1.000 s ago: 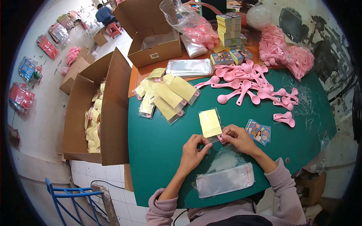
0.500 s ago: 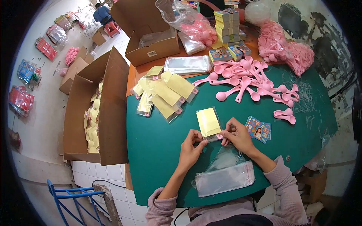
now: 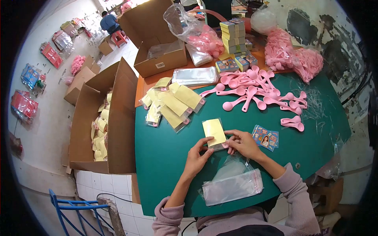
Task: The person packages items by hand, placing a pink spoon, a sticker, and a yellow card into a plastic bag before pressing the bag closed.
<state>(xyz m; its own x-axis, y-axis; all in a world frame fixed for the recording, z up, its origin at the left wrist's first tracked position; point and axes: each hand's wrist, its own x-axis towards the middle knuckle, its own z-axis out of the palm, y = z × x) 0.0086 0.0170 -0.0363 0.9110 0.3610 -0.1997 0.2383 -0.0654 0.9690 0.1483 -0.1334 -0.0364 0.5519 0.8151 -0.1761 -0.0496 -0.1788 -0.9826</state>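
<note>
A clear plastic packet (image 3: 214, 129) with a yellow card inside is held upright over the green table, a bit of pink spoon handle showing at its lower right. My left hand (image 3: 195, 158) pinches its lower left edge. At the lower right corner, my right hand (image 3: 245, 144) has its fingers closed on the same packet. Flat clear bags (image 3: 232, 188) lie just below my hands. Several printed cards (image 3: 266, 137) rest right of my right hand. Pink spoons (image 3: 252, 96) are heaped farther back, and filled packets with yellow cards (image 3: 173, 103) are piled at the left.
An open carton (image 3: 123, 118) holding many yellow-card packets stands against the table's left side. At the back are another open box (image 3: 161, 63), a stack of bundled cards (image 3: 234, 37) and bagged pink spoons (image 3: 293, 55). A person (image 3: 110, 23) sits far off.
My hands still grip the packet, which stands slightly more upright. My left fingers have moved up onto the card's lower edge. The whole view has shifted slightly.
</note>
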